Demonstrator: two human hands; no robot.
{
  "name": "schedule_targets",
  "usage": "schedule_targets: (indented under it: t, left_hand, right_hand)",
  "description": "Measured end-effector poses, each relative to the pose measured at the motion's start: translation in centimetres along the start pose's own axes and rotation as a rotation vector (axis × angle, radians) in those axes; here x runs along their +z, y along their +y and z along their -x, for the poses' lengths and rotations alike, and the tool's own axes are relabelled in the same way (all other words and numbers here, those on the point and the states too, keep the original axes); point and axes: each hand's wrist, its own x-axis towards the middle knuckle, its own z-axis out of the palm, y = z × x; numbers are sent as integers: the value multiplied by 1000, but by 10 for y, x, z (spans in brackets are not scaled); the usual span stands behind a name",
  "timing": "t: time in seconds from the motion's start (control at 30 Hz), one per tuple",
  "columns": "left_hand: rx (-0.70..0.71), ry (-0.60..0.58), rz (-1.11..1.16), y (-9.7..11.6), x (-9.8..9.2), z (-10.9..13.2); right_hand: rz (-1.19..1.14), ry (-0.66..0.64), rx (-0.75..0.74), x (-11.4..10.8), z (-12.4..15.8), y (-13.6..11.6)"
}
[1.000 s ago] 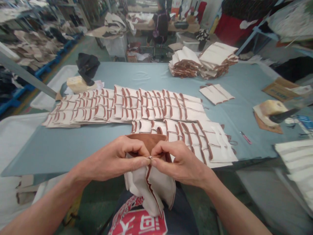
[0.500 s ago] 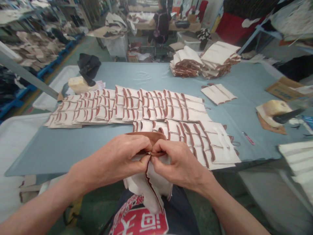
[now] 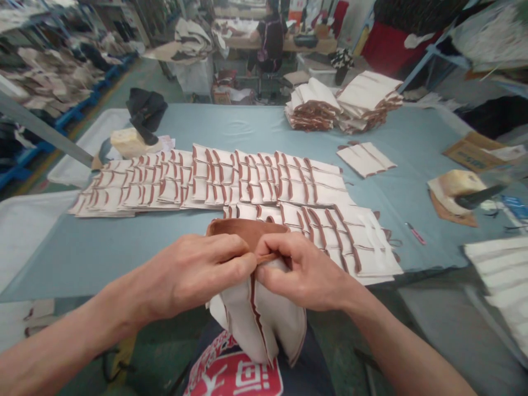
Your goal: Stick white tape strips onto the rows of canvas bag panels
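Observation:
My left hand (image 3: 202,267) and my right hand (image 3: 299,269) meet at the rim of a sewn leather pouch piece (image 3: 241,316), cream on its outer face and brown within. Thumbs and fingers of both hands pinch the brown edge close to the top of a seam. That seam, showing a brown line, runs down the front over my lap. The brown inner side opens toward the table behind my fingers. Directly beyond lies a row of overlapping cream pieces with brown edges (image 3: 297,220); a longer row (image 3: 206,176) stretches behind it to the left.
The blue-grey table (image 3: 243,124) carries folded piles (image 3: 315,102) at the back and one flat cream piece (image 3: 367,158). A pink-handled small tool (image 3: 416,234) lies at the right, near a yellowish block (image 3: 460,187). A person (image 3: 270,41) sits in the background.
Both hands still pinch the rim, but the pouch piece has opened wider, showing more of its brown inside. My left thumb has shifted up over the edge, and the front panels have spread.

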Motion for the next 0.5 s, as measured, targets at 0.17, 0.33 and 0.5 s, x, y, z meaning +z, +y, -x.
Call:
schedule_targets:
  t: [0.17, 0.33, 0.5]
  left_hand:
    - [44, 18, -21, -8, 6, 5]
    - [-122, 40, 183, -5, 10, 8]
    - [-401, -105, 431, -3, -3, 7]
  right_hand:
    - [-223, -103, 91, 4, -9, 7]
    - [-141, -19, 60, 9, -12, 13]
    - [93, 80, -63, 12, -7, 10]
